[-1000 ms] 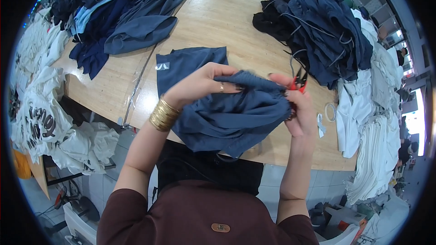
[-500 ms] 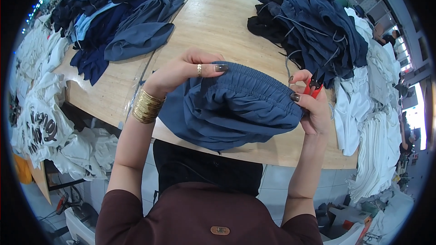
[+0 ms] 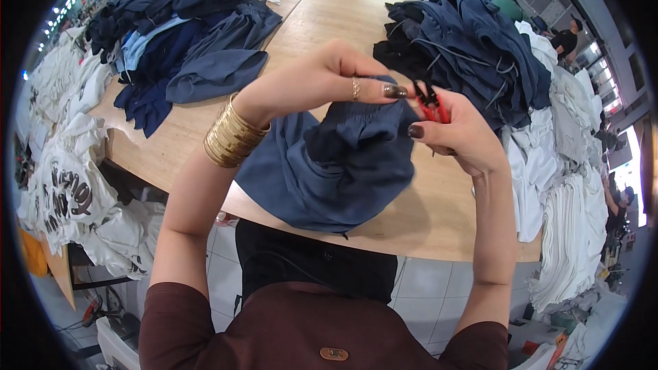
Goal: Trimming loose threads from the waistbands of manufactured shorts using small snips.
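Though bunched towards six o'clock on the pale wood-topped bench, should handle light, soft and floppy: hold the blue-grey, gathered-cloth garment by its ruched edge, around one o'clock. See the left hand pinching there, the right hand curled around small red-handled black snips; cannot tell if also gripping cloth.

Garment: matt blue cloth, softly rumpled. Snips: red, smooth, plastic-looking. Bangles: polished, gold-coloured metal. Bench: smooth, pale wood with a soft sheen. Floor: smooth, faintly glossy tile.
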{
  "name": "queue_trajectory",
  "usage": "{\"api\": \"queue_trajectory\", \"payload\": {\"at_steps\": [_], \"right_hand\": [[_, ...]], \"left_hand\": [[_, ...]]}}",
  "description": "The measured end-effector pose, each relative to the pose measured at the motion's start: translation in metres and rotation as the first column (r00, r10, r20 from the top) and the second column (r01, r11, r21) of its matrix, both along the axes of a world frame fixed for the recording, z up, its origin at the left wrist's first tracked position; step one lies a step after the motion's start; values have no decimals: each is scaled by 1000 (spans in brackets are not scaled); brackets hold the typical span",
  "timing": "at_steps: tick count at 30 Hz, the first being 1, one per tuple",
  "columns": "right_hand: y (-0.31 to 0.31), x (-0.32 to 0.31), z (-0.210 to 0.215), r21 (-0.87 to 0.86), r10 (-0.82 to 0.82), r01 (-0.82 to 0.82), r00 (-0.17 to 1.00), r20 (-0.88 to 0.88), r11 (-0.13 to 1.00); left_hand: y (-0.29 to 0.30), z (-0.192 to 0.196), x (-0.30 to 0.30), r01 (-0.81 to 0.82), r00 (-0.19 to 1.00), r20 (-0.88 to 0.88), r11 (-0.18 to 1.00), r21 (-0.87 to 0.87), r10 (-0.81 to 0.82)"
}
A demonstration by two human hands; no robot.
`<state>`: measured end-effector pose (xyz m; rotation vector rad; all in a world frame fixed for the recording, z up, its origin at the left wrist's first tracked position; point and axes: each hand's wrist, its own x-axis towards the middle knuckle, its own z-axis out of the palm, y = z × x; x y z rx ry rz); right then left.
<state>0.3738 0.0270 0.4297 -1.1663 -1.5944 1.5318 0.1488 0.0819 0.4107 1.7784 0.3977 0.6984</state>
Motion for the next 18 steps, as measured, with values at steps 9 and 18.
{"api": "queue_trajectory", "payload": {"at_steps": [9, 18], "right_hand": [[-2, 110, 41, 395, -350, 323, 937, -6, 860], [-12, 135, 39, 424, -464, 429, 886, -22, 798]], "left_hand": [[25, 23, -95, 6, 975, -220, 999, 39, 3], [20, 42, -131, -133, 961, -243, 991, 2, 130]]}}
